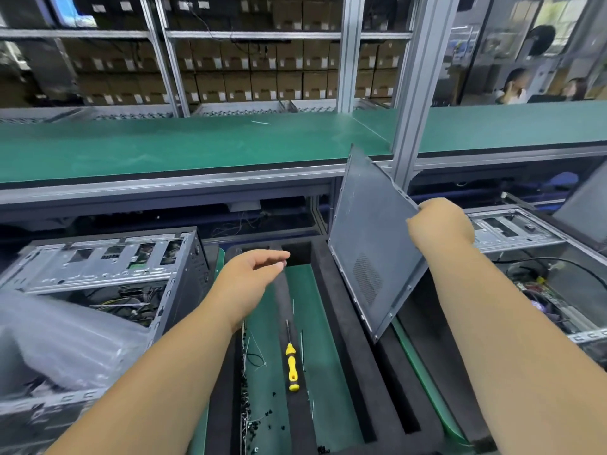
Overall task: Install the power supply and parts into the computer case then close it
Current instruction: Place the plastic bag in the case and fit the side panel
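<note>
Head view: right hand (pixel 440 224) at about two o'clock grips the upper edge of a dark side panel (pixel 368 244), fingers curled over the rim. That panel stands tilted, its top corner leaning toward twelve o'clock and its lower corner down among the black foam strips (pixel 358 339) that lie on the green mat (pixel 325 362). A vent grille shows on the panel's lower part.

Left hand (pixel 249 280), near centre, hangs above the mat with fingers straight and relaxed, pointing toward the panel and holding nothing.

At nine o'clock an open computer case (pixel 108 270) lies with its metal frame and wiring exposed; clear plastic wrap (pixel 62 343) bunches just beside it at eight o'clock. A second open case (pixel 538 257) sits at three o'clock, behind the right forearm.

At six o'clock a yellow-handled screwdriver (pixel 291 366) rests on a foam strip, tip toward twelve. Small black screws (pixel 249 418) and thin cable ties (pixel 259 359) lie scattered on the mat beside it. At twelve o'clock a green-topped workbench (pixel 197 142) runs across, stacked cardboard boxes (pixel 262 70) behind it.
</note>
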A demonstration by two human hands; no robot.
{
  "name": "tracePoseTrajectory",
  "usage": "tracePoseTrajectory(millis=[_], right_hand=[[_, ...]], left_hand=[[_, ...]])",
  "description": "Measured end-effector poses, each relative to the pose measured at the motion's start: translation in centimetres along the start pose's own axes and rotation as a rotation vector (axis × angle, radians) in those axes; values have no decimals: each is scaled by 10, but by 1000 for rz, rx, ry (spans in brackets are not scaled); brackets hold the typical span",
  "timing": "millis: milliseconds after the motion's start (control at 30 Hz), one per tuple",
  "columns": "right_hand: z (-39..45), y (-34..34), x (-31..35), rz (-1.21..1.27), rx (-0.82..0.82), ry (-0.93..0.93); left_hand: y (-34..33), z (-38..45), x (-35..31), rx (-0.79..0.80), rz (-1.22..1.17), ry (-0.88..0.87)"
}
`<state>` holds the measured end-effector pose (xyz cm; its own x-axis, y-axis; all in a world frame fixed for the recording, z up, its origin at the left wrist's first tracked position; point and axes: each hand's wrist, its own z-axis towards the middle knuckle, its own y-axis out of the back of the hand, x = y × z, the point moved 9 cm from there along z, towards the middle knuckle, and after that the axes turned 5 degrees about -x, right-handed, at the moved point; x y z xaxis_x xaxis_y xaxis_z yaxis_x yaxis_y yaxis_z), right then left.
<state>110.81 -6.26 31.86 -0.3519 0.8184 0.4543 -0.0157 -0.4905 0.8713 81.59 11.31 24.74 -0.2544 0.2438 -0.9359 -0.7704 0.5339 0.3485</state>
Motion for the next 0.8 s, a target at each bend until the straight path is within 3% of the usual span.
tracePoseTrajectory(millis=[333, 467, 633, 800], right_hand=[[-73, 61, 74, 93, -298, 401], [-133, 76, 118, 148, -448, 655], [-210, 78, 174, 191, -577, 910], [-291, 58, 225, 219, -665, 1115]], left_hand=[[72, -17, -20, -133, -131, 11], [128, -24, -19, -183, -456, 93], [216, -35, -7, -137, -923, 169], [306, -53, 15, -148, -1099, 194]])
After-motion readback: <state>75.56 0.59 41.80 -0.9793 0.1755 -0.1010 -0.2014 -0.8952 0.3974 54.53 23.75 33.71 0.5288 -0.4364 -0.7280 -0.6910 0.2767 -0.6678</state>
